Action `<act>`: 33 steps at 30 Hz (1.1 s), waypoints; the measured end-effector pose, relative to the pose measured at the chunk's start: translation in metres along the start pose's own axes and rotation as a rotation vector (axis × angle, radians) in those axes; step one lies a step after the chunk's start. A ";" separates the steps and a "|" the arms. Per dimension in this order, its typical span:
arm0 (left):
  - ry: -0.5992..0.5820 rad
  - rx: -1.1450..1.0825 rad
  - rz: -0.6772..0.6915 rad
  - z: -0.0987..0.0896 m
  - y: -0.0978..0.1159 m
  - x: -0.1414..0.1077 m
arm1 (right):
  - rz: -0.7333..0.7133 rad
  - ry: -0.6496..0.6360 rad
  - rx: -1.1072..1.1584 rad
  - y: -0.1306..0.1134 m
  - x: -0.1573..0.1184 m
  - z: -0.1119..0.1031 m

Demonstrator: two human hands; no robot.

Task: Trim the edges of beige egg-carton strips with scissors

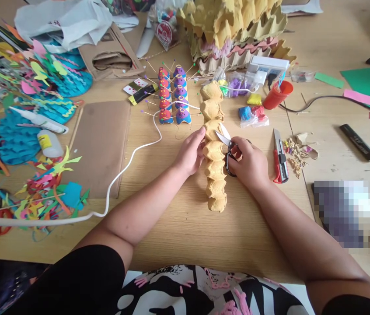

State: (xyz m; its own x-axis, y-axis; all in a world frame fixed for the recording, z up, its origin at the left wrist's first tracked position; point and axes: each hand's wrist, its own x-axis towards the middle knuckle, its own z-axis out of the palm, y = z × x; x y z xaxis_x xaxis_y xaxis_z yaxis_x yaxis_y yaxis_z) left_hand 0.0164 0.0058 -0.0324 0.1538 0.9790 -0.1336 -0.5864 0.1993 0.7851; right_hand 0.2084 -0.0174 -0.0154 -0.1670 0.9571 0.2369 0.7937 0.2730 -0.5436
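A long yellow strip of egg carton (216,159) with a row of cups runs away from me over the table. My left hand (191,151) grips its left edge, the fingertips partly hidden behind it. In my right hand (249,162) are black-handled scissors (225,136), fingers through the loops. Their blades are parted and lie at the strip's right edge, near the third cup from the far end. Beyond my left hand stand two painted egg-carton caterpillars, one red and blue (165,96), one purple and blue (181,96), with thin sticks poking out.
A red-handled utility knife (280,159) lies right of my right hand, beside carton scraps (299,151). A white cable (135,153) crosses the left side over a cardboard sheet (101,144). Egg trays (234,30) are stacked behind; a red cup (278,94) stands back right.
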 end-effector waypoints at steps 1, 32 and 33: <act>0.004 0.013 -0.001 -0.001 0.000 0.000 | -0.006 0.008 -0.013 0.001 0.000 -0.001; 0.042 -0.039 -0.020 -0.001 0.002 -0.003 | 0.014 0.031 -0.180 0.003 0.000 -0.005; 0.043 -0.033 -0.021 0.000 0.002 -0.003 | 0.015 0.028 -0.176 0.003 0.001 -0.005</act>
State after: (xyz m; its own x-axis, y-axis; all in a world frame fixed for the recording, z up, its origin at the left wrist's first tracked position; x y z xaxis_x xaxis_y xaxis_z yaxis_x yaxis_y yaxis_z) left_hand 0.0143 0.0030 -0.0302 0.1328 0.9754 -0.1759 -0.6096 0.2203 0.7615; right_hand 0.2136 -0.0164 -0.0127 -0.1396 0.9572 0.2534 0.8867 0.2348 -0.3983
